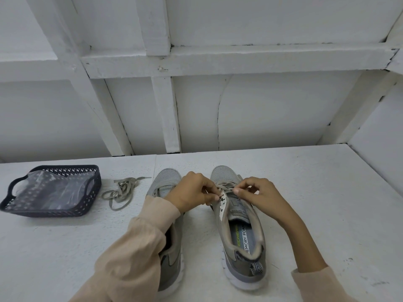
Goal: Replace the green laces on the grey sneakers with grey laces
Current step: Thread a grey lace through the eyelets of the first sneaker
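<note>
Centre frame: left hand (192,191) and right hand (258,192), fingers clamped on the grey lace (225,184) of the right-side sneaker (242,234); loose lace (122,191) on desk (316,203) at left.

Left sneaker (166,177): grey mesh toe, white sole.
Right sneaker (239,273): grey upper with darker grey heel panel, white sole.
Eyelet strip (222,200): white with dark eyelets.
Insole (242,236): grey with pale blue and lime-green stripes, black lettering.
Heel tab (257,267): black-and-white chevron pattern.
Threaded lace (226,185): grey-beige.
Loose lace (122,192): grey-beige.
Basket (50,212): dark navy, perforated lattice pattern.
Table (316,192): white, faintly speckled.
Sleeve (141,247): plain beige.
Wall (261,105): white.
</note>
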`<action>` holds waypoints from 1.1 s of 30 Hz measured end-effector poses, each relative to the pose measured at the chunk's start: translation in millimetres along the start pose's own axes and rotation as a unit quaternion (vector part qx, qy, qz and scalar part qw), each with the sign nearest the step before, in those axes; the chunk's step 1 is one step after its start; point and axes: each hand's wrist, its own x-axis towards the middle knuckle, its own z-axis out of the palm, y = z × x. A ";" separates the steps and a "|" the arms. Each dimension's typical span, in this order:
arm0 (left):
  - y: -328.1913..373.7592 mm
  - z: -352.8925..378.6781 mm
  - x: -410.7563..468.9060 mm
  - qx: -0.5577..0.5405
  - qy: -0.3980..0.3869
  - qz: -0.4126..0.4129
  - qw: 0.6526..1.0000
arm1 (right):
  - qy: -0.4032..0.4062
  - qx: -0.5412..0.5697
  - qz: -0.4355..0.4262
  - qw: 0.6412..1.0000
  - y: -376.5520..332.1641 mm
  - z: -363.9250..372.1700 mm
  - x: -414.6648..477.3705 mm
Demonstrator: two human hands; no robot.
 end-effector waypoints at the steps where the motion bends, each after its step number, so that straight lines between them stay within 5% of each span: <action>1: 0.9 -0.7 0.3 0.005 -0.002 -0.001 1.000 | -0.002 -0.027 -0.001 1.000 0.0 2.4 1.8; 5: 4.2 -2.1 2.6 0.056 -0.007 0.009 0.998 | -0.020 -0.094 0.011 0.995 -3.2 14.3 5.0; 25: 28.4 -2.0 18.9 0.225 -0.040 0.016 0.973 | 0.021 -0.049 0.026 0.998 -11.8 27.7 -0.8; 33: 29.4 -8.7 20.1 0.107 -0.040 0.037 0.993 | 0.013 -0.053 0.022 0.998 -13.0 27.4 -2.1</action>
